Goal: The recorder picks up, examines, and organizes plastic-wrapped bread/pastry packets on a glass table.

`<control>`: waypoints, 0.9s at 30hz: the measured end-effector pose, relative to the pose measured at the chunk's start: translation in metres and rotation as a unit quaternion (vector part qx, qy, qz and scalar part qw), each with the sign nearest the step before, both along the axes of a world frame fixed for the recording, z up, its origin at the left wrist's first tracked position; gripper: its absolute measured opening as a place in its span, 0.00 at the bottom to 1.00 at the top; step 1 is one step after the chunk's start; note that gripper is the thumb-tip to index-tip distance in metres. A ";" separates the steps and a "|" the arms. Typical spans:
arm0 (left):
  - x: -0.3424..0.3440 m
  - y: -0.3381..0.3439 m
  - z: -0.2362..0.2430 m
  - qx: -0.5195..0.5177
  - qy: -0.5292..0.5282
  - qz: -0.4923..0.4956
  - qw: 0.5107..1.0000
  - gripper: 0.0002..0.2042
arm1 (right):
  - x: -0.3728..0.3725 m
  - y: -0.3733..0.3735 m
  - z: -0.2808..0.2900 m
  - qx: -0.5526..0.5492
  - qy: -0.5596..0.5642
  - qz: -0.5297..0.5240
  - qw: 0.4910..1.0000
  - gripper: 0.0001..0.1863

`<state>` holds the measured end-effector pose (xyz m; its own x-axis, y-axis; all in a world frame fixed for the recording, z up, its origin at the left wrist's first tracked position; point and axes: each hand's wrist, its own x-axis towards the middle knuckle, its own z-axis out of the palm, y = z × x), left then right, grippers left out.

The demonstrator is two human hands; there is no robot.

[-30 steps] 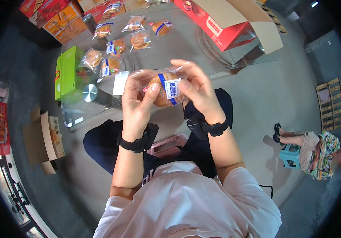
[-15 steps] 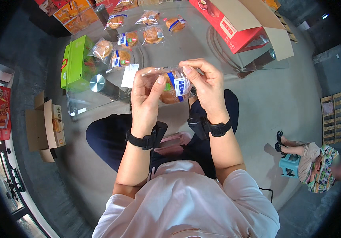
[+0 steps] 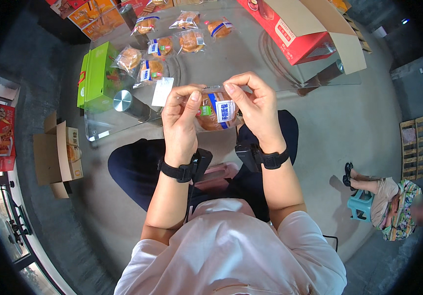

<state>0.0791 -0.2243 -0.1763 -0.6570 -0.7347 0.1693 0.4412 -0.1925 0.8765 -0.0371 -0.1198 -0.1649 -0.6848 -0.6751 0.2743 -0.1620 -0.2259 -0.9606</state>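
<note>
A round bread bun in a clear wrapper (image 3: 215,114), with a blue stripe, a white label and a green patch, hangs between my hands above my lap. My left hand (image 3: 183,115) pinches the wrapper's upper left edge between thumb and fingers. At the upper right edge my right hand (image 3: 254,105) grips the same wrapper, thumb in front and fingers behind. Beyond my hands several more wrapped buns lie on the glass table, among them one bun (image 3: 152,71) close to a white paper slip (image 3: 162,92).
On the glass table (image 3: 231,73) stand a green box (image 3: 96,78) at left and a large red carton (image 3: 302,42) with raised flaps at right. An open cardboard box (image 3: 49,155) sits on the floor at left. Someone sits on a blue stool (image 3: 360,204) at right, near a wooden pallet (image 3: 414,147).
My left hand has shifted toward the wrapper's top edge, and the bun now hangs flatter to view with more of its front showing. Both hands keep hold of the wrapper.
</note>
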 end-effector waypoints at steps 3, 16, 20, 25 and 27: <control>0.000 -0.001 -0.002 -0.005 -0.006 0.007 1.000 0.05 | 0.005 -0.002 0.003 0.008 -0.020 -0.033 0.999 0.08; -0.003 -0.003 -0.003 0.020 -0.019 -0.013 1.000 0.07 | -0.001 0.002 -0.007 0.000 -0.019 -0.047 0.999 0.07; -0.006 -0.007 -0.007 0.084 -0.089 -0.031 0.992 0.16 | -0.011 0.000 -0.023 -0.045 -0.155 -0.057 0.985 0.05; 0.006 -0.013 -0.035 0.050 -0.138 -0.062 0.987 0.22 | -0.013 -0.002 -0.023 -0.077 -0.158 -0.074 0.982 0.05; 0.007 -0.010 -0.033 0.016 -0.172 -0.090 0.981 0.22 | -0.013 -0.002 -0.022 -0.079 -0.153 -0.088 0.981 0.05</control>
<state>0.0860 -0.2346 -0.2098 -0.7904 -0.6032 -0.1070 0.0762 -0.2701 0.9598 -0.0499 -0.1223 -0.1867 -0.8532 -0.5050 0.1304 0.0782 -0.3710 -0.9253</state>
